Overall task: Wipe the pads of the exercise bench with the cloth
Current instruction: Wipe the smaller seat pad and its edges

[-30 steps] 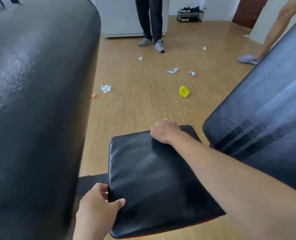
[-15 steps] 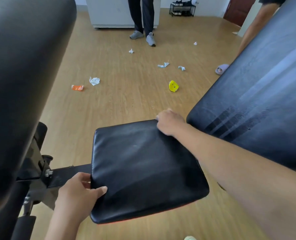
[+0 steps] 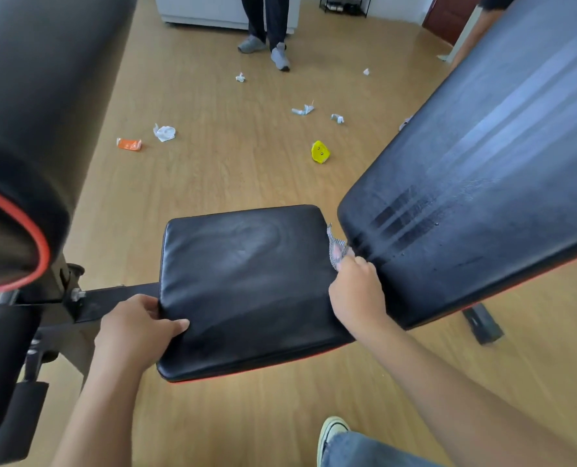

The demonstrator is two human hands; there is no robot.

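Note:
The black seat pad of the exercise bench lies in the middle of the view, with smeared wipe marks on it. My left hand grips its left edge, thumb on top. My right hand is closed on a small grey mesh cloth at the gap between the seat pad and the big tilted back pad. The back pad shows wet streaks. A black foam roller pad with a red rim fills the left side.
The bench's black metal frame runs left from the seat. Scraps of paper, an orange wrapper and a yellow object litter the wooden floor. A person's legs stand at the back. My shoe is at the bottom.
My right hand has slid from the seat pad's far edge back and right to the gap by the back pad, and the cloth now shows. The view has drawn back.

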